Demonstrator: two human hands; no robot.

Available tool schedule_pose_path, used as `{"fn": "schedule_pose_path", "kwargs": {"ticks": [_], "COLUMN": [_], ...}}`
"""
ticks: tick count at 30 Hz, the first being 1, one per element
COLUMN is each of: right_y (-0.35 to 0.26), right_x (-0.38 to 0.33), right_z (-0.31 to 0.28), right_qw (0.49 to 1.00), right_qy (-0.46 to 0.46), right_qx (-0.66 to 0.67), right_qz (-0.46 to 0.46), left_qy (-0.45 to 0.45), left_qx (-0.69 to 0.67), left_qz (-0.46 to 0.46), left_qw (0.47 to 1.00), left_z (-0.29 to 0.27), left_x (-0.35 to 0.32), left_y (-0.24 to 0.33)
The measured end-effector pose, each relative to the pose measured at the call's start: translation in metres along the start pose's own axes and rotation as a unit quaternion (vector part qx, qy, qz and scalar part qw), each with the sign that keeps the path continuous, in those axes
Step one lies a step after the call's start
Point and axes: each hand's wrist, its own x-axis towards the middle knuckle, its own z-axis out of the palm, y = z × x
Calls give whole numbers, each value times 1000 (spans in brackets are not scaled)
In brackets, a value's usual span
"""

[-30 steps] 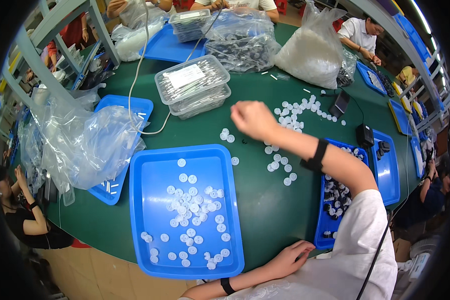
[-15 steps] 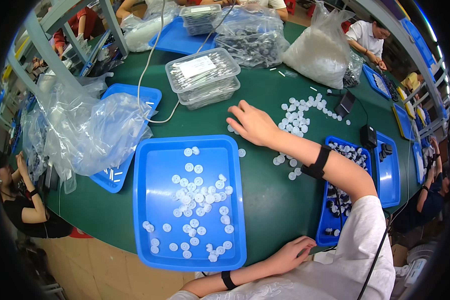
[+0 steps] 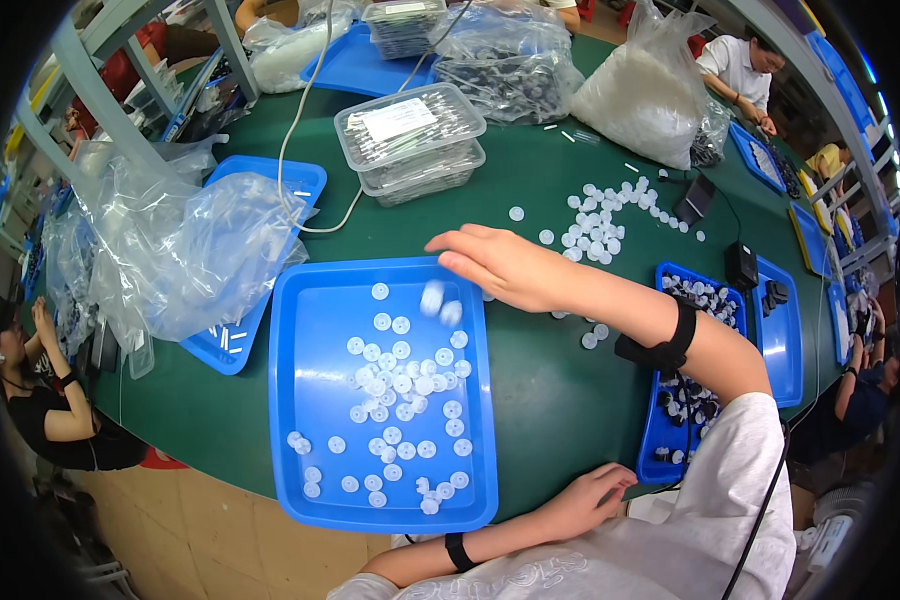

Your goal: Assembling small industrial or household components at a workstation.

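My right hand (image 3: 500, 263) reaches over the far right rim of a large blue tray (image 3: 282, 400), palm down. Its fingers stretch left and hold nothing that I can see. Just below the fingertips, small white plastic discs (image 3: 432, 297) are smeared by motion. Many similar white toothed discs (image 3: 402, 383) lie scattered in the tray, thickest toward its middle right. My left hand (image 3: 592, 497) rests by the near table edge, right of the tray, its fingers loosely bent and apart with nothing seen in them. A loose pile of white discs (image 3: 595, 225) lies beyond my right forearm.
At right, one blue tray (image 3: 650, 440) holds black and white parts; another blue tray (image 3: 782, 350) stands beside it. Clear tubs of thin sticks (image 3: 410, 140), plastic bags (image 3: 200, 260) and a bulging bag (image 3: 640, 95) stand farther back. A cable (image 3: 285, 150) crosses the green table. Other people sit around.
My right hand has moved left and nearer, from the green table to the tray's rim. Blurred discs now show beneath its fingers, inside the tray. My left hand has stayed in place.
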Motion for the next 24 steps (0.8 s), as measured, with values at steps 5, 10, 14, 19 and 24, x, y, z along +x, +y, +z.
{"fn": "schedule_pose_path", "kwargs": {"ticks": [5,10,14,19,24], "right_y": [42,40,7,50,122], "right_x": [-31,-37,-25,-10,-25], "right_z": [12,21,0,-16,-20], "right_qw": [990,991,987,965,950], "right_qy": [1,5,81,179,160], "right_qx": [-139,-119,-87,-157,-266], "right_qz": [22,55,104,113,45], "left_qy": [0,-5,-4,2,-4], "left_qx": [4,7,3,3,7], "left_qz": [8,7,8,-3,5], "left_qw": [1000,1000,1000,1000,1000], "left_z": [1,1,1,0,2], "left_x": [0,0,0,0,2], "left_y": [0,2,-1,-1,0]}}
